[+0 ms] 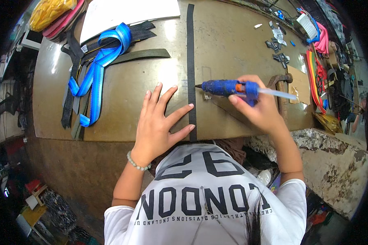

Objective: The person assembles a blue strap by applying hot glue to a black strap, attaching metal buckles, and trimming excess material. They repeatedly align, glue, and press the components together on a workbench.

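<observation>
A long black webbing strap (191, 53) lies straight across the table, running from its far side to the near edge. My left hand (160, 116) rests flat with fingers spread, the index finger and thumb tips touching the strap's left edge. In my right hand (261, 106) is a blue hot glue gun (223, 87), lying sideways with its dark nozzle pointing left at the strap. The nozzle tip is at the strap's right edge; whether it touches, I cannot tell. A pale glue stick (279, 94) sticks out of the gun's back end.
Blue ribbon (98, 77) and dark webbing pieces (141, 55) lie at the left, beside a white sheet (129, 16). A hammer (281, 96) lies right of my right hand, near brown cardboard (298, 83). Several small black buckles (280, 57) and a white cap (258, 26) are scattered at the far right.
</observation>
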{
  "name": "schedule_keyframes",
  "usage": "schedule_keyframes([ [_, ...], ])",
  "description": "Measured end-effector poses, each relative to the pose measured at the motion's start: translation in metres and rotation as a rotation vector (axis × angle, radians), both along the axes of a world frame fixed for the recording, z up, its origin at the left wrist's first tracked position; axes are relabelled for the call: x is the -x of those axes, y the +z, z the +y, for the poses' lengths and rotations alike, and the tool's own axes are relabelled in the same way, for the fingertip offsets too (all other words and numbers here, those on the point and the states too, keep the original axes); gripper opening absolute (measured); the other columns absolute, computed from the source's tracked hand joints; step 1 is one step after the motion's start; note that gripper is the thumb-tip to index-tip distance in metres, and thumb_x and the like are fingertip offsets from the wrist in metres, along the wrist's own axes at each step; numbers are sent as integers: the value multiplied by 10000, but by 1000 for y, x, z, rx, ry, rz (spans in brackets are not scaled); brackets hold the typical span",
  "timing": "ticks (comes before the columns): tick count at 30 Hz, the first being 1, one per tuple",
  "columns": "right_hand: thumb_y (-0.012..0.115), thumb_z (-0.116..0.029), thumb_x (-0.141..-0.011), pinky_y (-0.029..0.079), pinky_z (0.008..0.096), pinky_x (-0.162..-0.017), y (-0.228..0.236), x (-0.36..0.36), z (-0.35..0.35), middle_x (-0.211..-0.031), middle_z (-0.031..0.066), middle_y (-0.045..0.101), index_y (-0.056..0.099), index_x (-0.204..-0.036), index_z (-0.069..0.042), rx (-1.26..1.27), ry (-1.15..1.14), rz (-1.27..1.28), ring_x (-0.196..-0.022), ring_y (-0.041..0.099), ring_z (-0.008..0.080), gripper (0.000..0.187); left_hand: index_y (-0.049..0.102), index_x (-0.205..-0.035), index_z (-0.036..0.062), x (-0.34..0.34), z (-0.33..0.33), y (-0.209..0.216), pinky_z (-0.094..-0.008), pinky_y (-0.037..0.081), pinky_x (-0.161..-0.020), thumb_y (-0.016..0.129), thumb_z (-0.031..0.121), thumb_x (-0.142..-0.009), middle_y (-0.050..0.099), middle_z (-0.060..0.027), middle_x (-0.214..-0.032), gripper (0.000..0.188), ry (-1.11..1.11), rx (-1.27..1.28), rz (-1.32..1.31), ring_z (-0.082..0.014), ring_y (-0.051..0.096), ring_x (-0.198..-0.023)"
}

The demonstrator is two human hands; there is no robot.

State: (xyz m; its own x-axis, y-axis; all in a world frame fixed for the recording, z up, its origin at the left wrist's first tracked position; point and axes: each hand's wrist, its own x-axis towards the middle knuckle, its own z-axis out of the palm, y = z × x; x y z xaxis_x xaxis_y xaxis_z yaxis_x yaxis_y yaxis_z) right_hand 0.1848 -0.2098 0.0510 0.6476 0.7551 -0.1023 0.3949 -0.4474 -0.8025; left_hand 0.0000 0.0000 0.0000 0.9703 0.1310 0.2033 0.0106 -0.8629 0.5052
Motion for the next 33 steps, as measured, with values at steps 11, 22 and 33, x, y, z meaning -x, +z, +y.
schedule_keyframes([
  [11,752,-258,-878,507,331,-780,-6,-14,17,-963,124,650,602,-1058,20,-30,73,12,-873,656,214,364,716,-1161,274,0,2,1,-589,266,-1148,836,336,-713,488,-120,-1443,468,22,32,6,-428,369,-1391],
  [22,759,-309,-864,546,371,-678,-17,-31,31,-831,155,660,583,-1070,-31,-39,211,-462,-753,679,307,389,709,-1159,257,1,2,3,-577,273,-1143,803,362,-754,477,-123,-1440,429,17,11,-1,-422,367,-1387],
  [33,641,-340,-985,477,319,-843,-20,-86,-143,-1019,99,666,602,-1176,42,-185,-821,-451,-887,618,177,429,701,-1105,99,10,34,2,-444,461,-1017,762,258,-845,610,-162,-1254,310,216,236,-350,-347,588,-1185],
])
